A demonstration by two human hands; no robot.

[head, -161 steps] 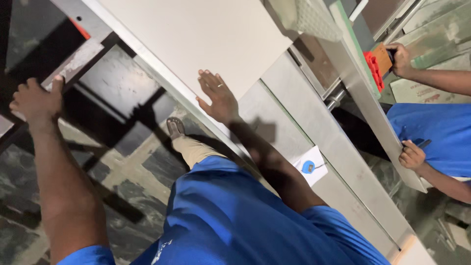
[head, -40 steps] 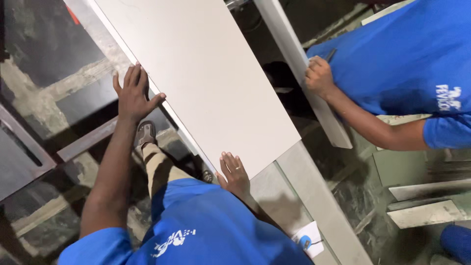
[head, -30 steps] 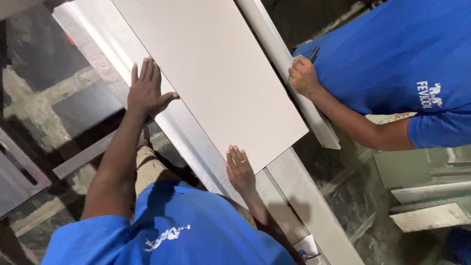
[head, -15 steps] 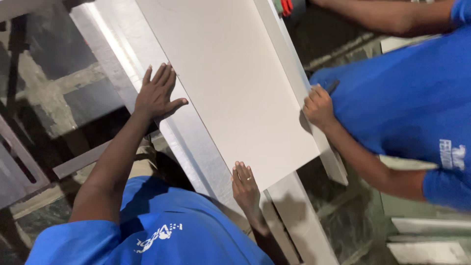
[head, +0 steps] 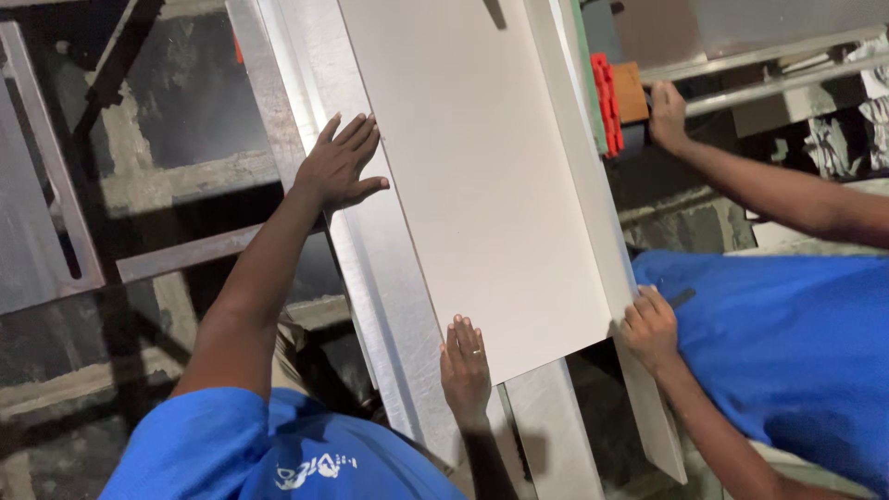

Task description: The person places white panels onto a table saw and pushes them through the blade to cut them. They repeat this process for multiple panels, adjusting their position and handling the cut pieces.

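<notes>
The large, flat, off-white rectangular board (head: 472, 176) lies lengthwise on the brushed-metal table (head: 380, 268) of a panel machine, its near end overhanging the metal by a little. The person's left hand (head: 338, 171) presses flat on the board's left edge, fingers spread wide and gripping nothing; the right hand (head: 465, 356) rests palm-down at the board's near corner, fingers straight and close together (a ring shows on one of them), also holding nothing. Compared with a second ago, the board has slid further up the table and the left hand has travelled with it along that edge, so the sheet appears to be fed forward under hand pressure. On the far side, a co-worker's hand (head: 650, 326) steadies the long pale strip (head: 593, 213) beside the board's right edge, while the same co-worker's other hand (head: 667, 111) reaches toward a red block (head: 604, 102).
</notes>
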